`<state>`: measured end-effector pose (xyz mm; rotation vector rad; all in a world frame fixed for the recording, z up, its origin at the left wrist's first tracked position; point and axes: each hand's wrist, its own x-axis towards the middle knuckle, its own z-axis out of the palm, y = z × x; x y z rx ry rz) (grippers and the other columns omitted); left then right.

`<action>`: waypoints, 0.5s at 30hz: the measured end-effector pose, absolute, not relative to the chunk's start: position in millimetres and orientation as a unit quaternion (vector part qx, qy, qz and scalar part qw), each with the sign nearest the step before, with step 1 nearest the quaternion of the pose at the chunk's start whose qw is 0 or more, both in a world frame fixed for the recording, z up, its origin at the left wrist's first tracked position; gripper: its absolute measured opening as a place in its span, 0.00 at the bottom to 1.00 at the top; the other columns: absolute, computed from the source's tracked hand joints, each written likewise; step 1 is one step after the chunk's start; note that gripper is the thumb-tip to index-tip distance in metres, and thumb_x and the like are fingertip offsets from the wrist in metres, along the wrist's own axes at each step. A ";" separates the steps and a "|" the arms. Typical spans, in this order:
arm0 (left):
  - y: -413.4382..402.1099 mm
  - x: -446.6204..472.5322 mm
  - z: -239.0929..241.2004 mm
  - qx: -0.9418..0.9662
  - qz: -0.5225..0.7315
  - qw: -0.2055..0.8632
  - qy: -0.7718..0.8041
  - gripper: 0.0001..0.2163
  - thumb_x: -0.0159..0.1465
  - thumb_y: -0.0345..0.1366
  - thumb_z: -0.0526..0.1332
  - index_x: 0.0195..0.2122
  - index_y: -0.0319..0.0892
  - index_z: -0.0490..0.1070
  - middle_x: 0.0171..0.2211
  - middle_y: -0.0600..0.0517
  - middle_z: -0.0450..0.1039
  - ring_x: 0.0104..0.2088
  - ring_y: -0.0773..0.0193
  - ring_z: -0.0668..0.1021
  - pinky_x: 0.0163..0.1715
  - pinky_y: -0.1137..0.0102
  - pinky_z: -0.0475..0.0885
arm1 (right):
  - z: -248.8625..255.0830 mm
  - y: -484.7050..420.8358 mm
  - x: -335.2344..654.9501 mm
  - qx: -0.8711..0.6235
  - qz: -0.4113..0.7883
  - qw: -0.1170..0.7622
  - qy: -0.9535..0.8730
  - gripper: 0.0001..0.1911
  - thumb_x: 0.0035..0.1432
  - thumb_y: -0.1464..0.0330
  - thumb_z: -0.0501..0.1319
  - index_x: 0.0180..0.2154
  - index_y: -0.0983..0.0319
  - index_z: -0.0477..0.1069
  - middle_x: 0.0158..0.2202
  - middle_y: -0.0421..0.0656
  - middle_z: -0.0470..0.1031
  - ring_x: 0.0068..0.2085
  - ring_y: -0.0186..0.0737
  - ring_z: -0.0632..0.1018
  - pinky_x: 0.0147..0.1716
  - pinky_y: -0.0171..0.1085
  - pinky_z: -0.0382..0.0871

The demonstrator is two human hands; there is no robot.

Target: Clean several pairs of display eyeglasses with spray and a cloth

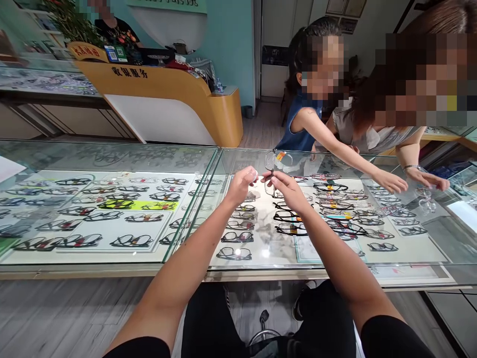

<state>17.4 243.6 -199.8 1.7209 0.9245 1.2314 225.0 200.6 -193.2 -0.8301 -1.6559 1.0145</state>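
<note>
The wearer's black trousers [214, 318] fill the foreground, below the front edge of a glass display case [261, 275]. Inside it, spectacles lie in rows, among them a thin-rimmed pair [234, 253] near the front and a dark-framed pair [291, 228] near a white card with a green border [303, 251]. A second display case [93, 273] adjoins on the left, with a yellow strip [136, 204] under two frames.

Above the glass, the right hand [288, 191] grips thin-rimmed eyeglasses [270, 160], turned on end, one lens above the fingers and one below; an orange label shows on them. The left hand [240, 188] is curled just beside them; whether it pinches the small pale bit at its thumb, I cannot tell.

Across the case, a person in a blue sleeveless top [301, 132] stretches a hand over the glass; another in a grey top [383, 139] has a hand at clear-framed glasses [427, 203]. Farther back stands a wood-trimmed cashier counter [201, 84], with a person in black [119, 31] behind it.
</note>
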 end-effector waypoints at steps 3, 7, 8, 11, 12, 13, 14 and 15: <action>241.5 20.1 -205.4 0.710 0.435 0.405 0.377 0.24 0.66 0.63 0.59 0.31 0.45 0.69 0.29 0.52 0.69 0.33 0.59 0.71 0.36 0.65 0.69 | -194.1 203.9 226.1 -0.348 0.424 0.519 -0.655 0.32 0.70 0.38 0.63 0.53 0.58 0.84 0.46 0.47 0.84 0.47 0.46 0.79 0.50 0.45 0.77; 237.8 25.0 -210.4 0.716 0.396 0.418 0.395 0.25 0.68 0.64 0.59 0.33 0.45 0.68 0.32 0.52 0.71 0.34 0.60 0.71 0.35 0.67 0.69 | -194.0 203.5 226.9 -0.349 0.430 0.525 -0.646 0.30 0.70 0.40 0.64 0.52 0.58 0.85 0.44 0.46 0.83 0.44 0.45 0.78 0.50 0.44 0.76; 237.6 25.3 -210.1 0.718 0.396 0.417 0.393 0.25 0.68 0.64 0.58 0.33 0.45 0.68 0.33 0.52 0.72 0.35 0.60 0.72 0.36 0.67 0.70 | -193.6 202.8 227.0 -0.347 0.431 0.526 -0.646 0.29 0.70 0.41 0.64 0.52 0.57 0.85 0.44 0.46 0.83 0.44 0.44 0.78 0.51 0.44 0.76; 240.7 21.7 -206.1 0.718 0.426 0.403 0.375 0.24 0.68 0.63 0.57 0.32 0.45 0.69 0.33 0.51 0.73 0.37 0.58 0.74 0.41 0.65 0.72 | -192.8 201.2 227.5 -0.345 0.433 0.525 -0.647 0.28 0.71 0.41 0.64 0.53 0.57 0.85 0.46 0.46 0.85 0.46 0.45 0.78 0.50 0.44 0.75; 243.3 19.0 -204.4 0.713 0.446 0.393 0.372 0.25 0.68 0.64 0.57 0.32 0.45 0.69 0.33 0.51 0.72 0.37 0.58 0.74 0.42 0.64 0.72 | -192.8 201.1 227.6 -0.348 0.434 0.523 -0.646 0.28 0.71 0.41 0.64 0.53 0.56 0.84 0.47 0.46 0.85 0.46 0.45 0.78 0.49 0.44 0.75; 246.7 15.5 -203.0 0.705 0.469 0.379 0.373 0.25 0.69 0.64 0.56 0.32 0.46 0.69 0.32 0.50 0.72 0.36 0.58 0.73 0.42 0.63 0.72 | -193.1 201.3 227.7 -0.352 0.435 0.520 -0.646 0.29 0.71 0.41 0.64 0.54 0.56 0.84 0.47 0.47 0.86 0.46 0.46 0.78 0.49 0.44 0.75; 250.8 11.6 -202.1 0.693 0.495 0.362 0.380 0.26 0.69 0.65 0.56 0.32 0.46 0.70 0.32 0.50 0.71 0.35 0.58 0.72 0.42 0.63 0.71 | -193.5 201.6 227.8 -0.356 0.435 0.519 -0.644 0.29 0.71 0.41 0.64 0.54 0.56 0.84 0.47 0.47 0.86 0.46 0.46 0.78 0.48 0.44 0.74; 255.7 7.2 -202.0 0.678 0.520 0.343 0.390 0.26 0.69 0.65 0.55 0.32 0.46 0.69 0.32 0.50 0.70 0.34 0.58 0.71 0.42 0.63 0.71 | -194.0 202.0 227.7 -0.358 0.435 0.518 -0.644 0.29 0.71 0.41 0.64 0.54 0.57 0.84 0.48 0.47 0.86 0.46 0.46 0.78 0.48 0.44 0.74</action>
